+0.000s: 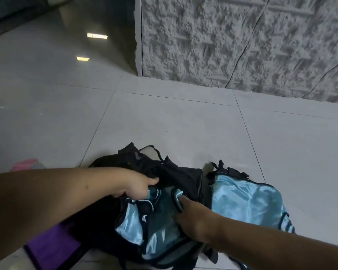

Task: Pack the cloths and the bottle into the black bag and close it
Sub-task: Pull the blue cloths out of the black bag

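Pale grey floor tiles point(174, 121) with thin dark joints spread out to a rough, stone-textured grey wall point(242, 41) at the back, and a darker glossy stretch of floor to the far left mirrors two bright ceiling lights. On the tiles in the foreground lies the black bag point(176, 176), open, its shiny light-blue lining showing in the middle and on a flap point(246, 201) folded out to the right. The left hand point(135, 187) reaches in from the left and its grip is closed on a fold of dark fabric at the bag's upper edge, thumb pressed along the top; whether that fabric is one of the cloths or part of the bag itself cannot be told. The right hand point(195, 219) comes in from the lower right, forefinger stretched forward with its tip against a dark-edged loop of the blue lining, the other fingers tucked under; its grip on anything cannot be made out. A purple cloth point(51, 248) lies just beside the bag at its lower left, partly under the left forearm. Something pink and grey point(26, 164), blurred, sits on the floor behind that forearm. A pale mesh panel point(147, 152) shows at the bag's far end.
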A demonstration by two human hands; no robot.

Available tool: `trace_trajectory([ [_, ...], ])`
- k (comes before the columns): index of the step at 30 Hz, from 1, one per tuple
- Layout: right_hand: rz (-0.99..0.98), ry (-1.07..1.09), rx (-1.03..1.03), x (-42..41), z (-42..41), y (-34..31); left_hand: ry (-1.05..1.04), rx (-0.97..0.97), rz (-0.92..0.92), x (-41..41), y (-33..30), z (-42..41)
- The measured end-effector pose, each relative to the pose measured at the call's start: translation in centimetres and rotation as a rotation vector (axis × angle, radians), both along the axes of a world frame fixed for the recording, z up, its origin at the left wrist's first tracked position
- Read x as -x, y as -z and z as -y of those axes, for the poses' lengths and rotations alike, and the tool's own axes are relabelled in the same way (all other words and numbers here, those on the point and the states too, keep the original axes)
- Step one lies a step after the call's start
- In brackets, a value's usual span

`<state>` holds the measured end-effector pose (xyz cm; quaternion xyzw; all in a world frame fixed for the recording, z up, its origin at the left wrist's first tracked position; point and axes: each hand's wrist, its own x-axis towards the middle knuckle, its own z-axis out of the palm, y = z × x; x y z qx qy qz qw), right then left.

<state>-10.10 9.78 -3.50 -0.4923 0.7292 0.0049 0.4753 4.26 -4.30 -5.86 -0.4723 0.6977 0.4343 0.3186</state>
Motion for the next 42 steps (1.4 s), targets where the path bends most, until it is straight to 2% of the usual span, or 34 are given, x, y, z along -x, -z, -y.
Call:
trace_trajectory([
  [4, -0.047, -0.033, -0.038, 0.4, 0.2, 1.0, 0.063, 0.112, -0.071, 2.3, 2.0, 0.0],
  [6, -0.039, 0.04, -0.06, 0.9, 0.4, 1.6, 0.055, 0.149, -0.075, 2.7, 3.3, 0.5],
  [10, -0.076, 0.031, -0.056, 1.5, 0.4, 2.4, -0.058, 0.2, -0.129, 2.2, 6.3, 1.4],
  [14, -0.109, -0.106, 0.008, 1.4, 0.1, 2.9, -0.102, 0.349, -0.092, 2.2, 8.7, 1.5],
  [17, -0.091, -0.061, 0.001, 1.4, 0.0, 2.8, -0.098, 0.378, -0.06, 3.1, 10.2, 1.3],
  [20, -0.088, -0.104, -0.019, 1.6, -0.1, 2.6, 0.019, 0.325, -0.029, 4.5, 10.4, 1.3],
  [23, -0.1, -0.148, -0.025, 1.5, -0.4, 2.2, 0.41, 0.268, 0.168, 5.5, 12.6, 1.8],
  [27, -0.136, -0.247, -0.013, 1.4, -0.7, 1.5, 0.42, 0.25, 0.3, 5.0, 20.5, 5.2],
  [28, -0.147, -0.288, -0.005, 1.2, -0.8, 1.1, 0.481, 0.249, 0.317, 4.9, 21.7, 6.0],
  [30, -0.164, -0.381, 0.009, 1.0, -1.0, 0.4, 0.404, 0.244, 0.302, 5.0, 17.5, 5.1],
  [33, -0.197, -0.534, 0.004, 0.6, -1.2, -0.1, 0.454, 0.338, 0.281, 5.7, 10.9, 3.2],
  [35, -0.224, -0.553, 0.018, 0.4, -1.3, 0.2, 0.537, 0.352, 0.285, 5.9, 9.4, 2.5],
  [39, -0.248, -0.636, 0.108, 0.5, -1.6, 0.7, 0.662, 0.174, 0.396, 5.2, 9.1, 2.9],
  [42, -0.213, -0.751, 0.34, 1.0, -1.9, 0.2, 0.709, 0.275, 0.342, 3.8, 8.9, 3.4],
])
